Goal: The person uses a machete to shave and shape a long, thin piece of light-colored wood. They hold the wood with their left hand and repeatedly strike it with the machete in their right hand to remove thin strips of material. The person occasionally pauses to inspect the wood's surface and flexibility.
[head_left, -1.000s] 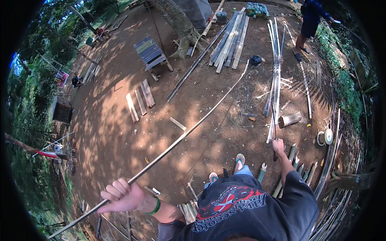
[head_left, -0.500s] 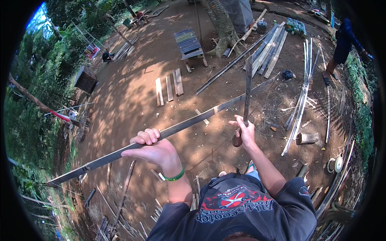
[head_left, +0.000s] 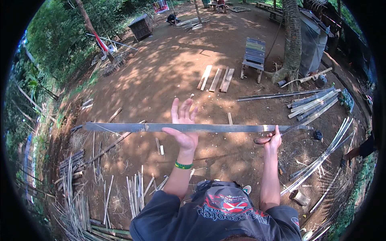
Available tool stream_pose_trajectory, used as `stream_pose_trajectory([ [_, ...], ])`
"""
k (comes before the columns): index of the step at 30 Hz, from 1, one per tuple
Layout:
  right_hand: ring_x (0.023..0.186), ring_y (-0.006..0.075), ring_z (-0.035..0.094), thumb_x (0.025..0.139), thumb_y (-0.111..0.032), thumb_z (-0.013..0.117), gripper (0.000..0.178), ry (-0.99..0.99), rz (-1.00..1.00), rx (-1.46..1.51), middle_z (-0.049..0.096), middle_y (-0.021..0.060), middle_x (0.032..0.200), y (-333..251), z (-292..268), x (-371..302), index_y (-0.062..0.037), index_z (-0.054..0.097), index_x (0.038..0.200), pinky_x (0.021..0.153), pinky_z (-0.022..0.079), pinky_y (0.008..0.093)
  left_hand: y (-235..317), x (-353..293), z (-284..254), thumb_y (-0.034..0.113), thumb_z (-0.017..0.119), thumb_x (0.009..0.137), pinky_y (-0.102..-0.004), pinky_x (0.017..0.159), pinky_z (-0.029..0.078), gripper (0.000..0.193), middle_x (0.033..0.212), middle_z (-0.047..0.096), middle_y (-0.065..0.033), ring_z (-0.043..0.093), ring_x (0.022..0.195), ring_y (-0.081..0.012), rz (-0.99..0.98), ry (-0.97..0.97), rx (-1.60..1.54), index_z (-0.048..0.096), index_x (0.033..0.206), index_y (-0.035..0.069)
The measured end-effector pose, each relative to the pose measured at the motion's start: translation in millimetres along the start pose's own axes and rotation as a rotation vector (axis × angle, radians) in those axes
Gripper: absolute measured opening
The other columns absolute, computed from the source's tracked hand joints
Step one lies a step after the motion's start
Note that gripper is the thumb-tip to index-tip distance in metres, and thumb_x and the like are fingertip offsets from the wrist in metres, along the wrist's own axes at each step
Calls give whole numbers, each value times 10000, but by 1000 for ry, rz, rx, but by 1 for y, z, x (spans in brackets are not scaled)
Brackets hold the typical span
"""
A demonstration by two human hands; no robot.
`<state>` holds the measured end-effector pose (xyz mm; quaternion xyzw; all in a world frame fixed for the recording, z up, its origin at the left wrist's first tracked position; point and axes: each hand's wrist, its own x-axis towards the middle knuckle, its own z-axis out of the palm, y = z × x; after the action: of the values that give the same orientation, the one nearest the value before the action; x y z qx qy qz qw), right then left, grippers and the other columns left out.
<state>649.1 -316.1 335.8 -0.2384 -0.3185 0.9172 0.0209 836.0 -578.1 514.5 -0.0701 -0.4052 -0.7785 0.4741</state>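
A long, dark split-bamboo strip runs nearly level across the view in front of me. It crosses the palm of my left hand, whose fingers are spread and stretched away from me, not wrapped round it. My right hand is closed round the wooden handle of a machete, with its fingers also at the strip near its right end. The machete's thin blade points off to the right, partly overlapping the strip's end.
Short boards lie on the dirt ahead, near a slatted bench and a tree trunk. Split bamboo and a log piece lie at right. Bamboo sticks are heaped at lower left. Someone's leg shows at far right.
The strip has swung from a slant to nearly level. My left fingers have opened off it. My right hand has come to the strip, and the machete has tipped from upright to pointing right.
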Motion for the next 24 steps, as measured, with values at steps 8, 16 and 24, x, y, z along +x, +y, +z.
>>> stream_pose_trajectory([
  [8,484,92,460,863,-208,756,229,34,-18,-128,546,-17,685,20,1,3,-114,549,832,422,393,254,111,23,-22,852,418,789,-413,1040,385,1014,1214,534,-153,494,1191,-268,267,289,-141,382,1388,34],
  [16,488,91,475,874,-181,743,235,-6,-127,-117,527,-23,657,-6,15,2,-110,521,849,427,400,253,152,23,-55,720,402,919,-256,425,207,647,541,256,28,206,455,-94,215,286,-303,376,691,115],
  [24,498,89,476,868,-177,743,224,-122,-370,-123,510,-12,718,-95,29,33,-88,538,889,433,401,228,119,8,-48,589,403,993,-256,389,147,554,513,224,40,145,420,-80,111,261,-407,345,694,126],
])
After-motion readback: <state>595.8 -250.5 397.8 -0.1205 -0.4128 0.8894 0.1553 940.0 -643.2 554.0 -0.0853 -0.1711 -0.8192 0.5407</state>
